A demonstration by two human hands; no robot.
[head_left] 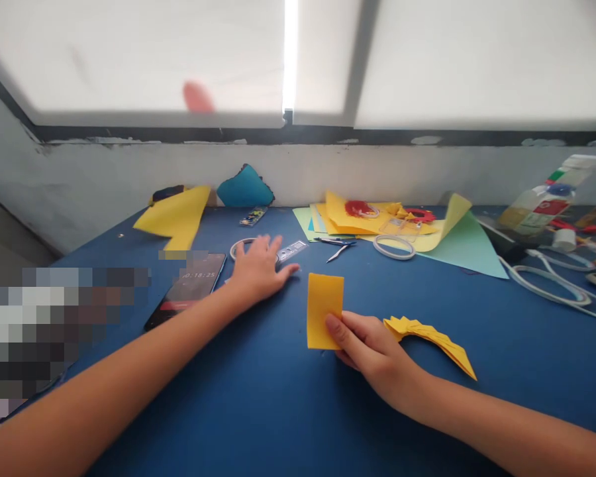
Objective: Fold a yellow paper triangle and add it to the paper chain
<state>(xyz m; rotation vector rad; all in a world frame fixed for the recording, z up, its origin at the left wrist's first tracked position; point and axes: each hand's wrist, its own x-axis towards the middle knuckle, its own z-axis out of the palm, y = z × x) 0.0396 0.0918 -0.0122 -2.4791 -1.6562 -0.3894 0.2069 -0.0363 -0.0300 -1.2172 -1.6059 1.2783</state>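
A small yellow rectangle of paper (320,305) is upright in my right hand (370,344), pinched between thumb and fingers above the blue table. Beyond that wrist lies a curved strip of folded yellow paper pieces (434,336). My left hand (259,266) reaches forward with its fingers spread, palm down, low over the tabletop. Under or just behind its fingers are a pale ring-shaped roll (238,248) and a clear plastic ruler (293,251), both partly covered. Whether the left fingers touch them I cannot tell.
A phone with a timer (193,281) lies left of my left hand. A pair of compasses (335,242), another white ring (394,247) and stacked coloured paper (481,248) sit farther back. At right are a bottle (534,209) and a white cable (551,281).
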